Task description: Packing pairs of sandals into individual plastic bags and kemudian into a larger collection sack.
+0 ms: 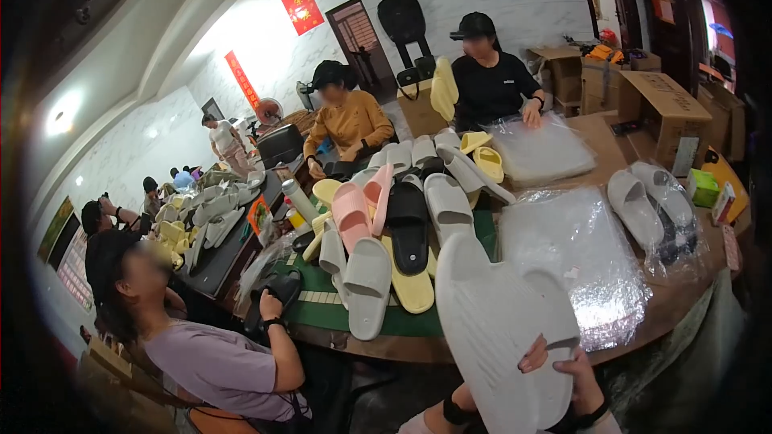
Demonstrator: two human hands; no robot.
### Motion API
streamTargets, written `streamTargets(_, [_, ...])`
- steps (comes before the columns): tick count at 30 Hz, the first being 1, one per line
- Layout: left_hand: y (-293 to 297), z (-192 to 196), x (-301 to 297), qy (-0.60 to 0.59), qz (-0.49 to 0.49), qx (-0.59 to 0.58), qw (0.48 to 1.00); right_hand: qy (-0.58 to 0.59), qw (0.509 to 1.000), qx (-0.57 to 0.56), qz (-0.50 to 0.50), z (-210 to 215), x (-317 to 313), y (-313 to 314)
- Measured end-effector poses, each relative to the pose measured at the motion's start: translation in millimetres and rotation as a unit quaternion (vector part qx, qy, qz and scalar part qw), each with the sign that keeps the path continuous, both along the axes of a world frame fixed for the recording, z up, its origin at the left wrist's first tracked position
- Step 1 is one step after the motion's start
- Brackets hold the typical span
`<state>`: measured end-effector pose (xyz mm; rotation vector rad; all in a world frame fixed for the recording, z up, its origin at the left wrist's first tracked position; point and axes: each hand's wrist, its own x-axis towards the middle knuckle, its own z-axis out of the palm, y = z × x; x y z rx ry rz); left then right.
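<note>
I hold a pair of large pale grey slippers [490,329] stacked together, soles toward me, just above the near table edge. My left hand [461,400] grips them from below at the lower left and is mostly hidden behind them. My right hand [584,380] clasps their lower right end, with fingertips curled over the edge. Both wrists wear black bands. Beyond the slippers lies a crinkled clear plastic bag [575,257] on the round wooden table [643,321].
Several slippers in grey, pink, yellow and black [394,233] are heaped on a green mat mid-table. A bagged grey pair [655,205] lies at right, with cardboard boxes [663,108] behind. Other people sit around: one in purple [217,362] at left, two across the table.
</note>
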<state>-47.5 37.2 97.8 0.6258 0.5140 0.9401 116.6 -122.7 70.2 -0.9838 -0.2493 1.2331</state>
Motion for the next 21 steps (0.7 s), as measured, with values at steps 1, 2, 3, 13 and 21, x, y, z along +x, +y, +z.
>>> streamTargets(1, [0.6, -0.7, -0.5, 0.000, -0.003, -0.006, 1.000, 0.025, 0.998, 0.009, -0.056, 4.3, 3.8, -0.3])
streamTargets(2, [1.2, -1.5, -1.0, 0.001, -0.006, -0.013, 1.000, 0.033, 0.994, 0.002, -0.106, 18.7, 5.4, 0.8])
streamTargets(3, [-0.5, -0.3, 0.7, 0.000, -0.016, -0.020, 1.000, 0.026, 0.992, 0.029, -0.116, 17.5, 13.5, 1.5])
streamTargets(13, [-3.3, -6.9, 10.2, -0.006, -0.089, -0.098, 0.991, -0.060, 0.991, 0.062, -0.102, 12.9, 37.0, 0.9])
streamTargets(21, [-19.6, -44.8, 19.9, 0.052, -0.098, -0.138, 0.984, -0.086, 0.979, 0.062, -0.176, 32.6, 68.4, 13.5])
